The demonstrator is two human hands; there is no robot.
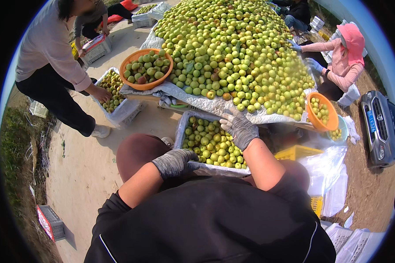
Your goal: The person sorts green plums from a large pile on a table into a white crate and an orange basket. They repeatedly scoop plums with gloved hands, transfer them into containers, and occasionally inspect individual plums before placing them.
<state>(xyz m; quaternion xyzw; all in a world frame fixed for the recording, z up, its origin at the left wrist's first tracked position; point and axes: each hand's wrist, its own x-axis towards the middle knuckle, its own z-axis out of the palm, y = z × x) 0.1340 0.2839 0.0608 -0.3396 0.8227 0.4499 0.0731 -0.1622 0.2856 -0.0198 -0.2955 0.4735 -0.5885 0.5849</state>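
A lined crate full of green jujube-like fruit stands between my knees. My left hand, in a grey knit glove, rests at the crate's near left edge, fingers bent; whether it holds anything is hidden. Over the crate's far right part reaches my right hand, gloved alike, palm down with fingers spread towards the table edge; no fruit shows in it. Just beyond, a large heap of the same green fruit, some with brown patches, lies on a quilted cloth over a table.
Orange baskets of fruit stand at the table's left and right corners. A person at left reaches into another lined crate. Another person in a pink hat sits at right. A yellow crate lies beside my right knee.
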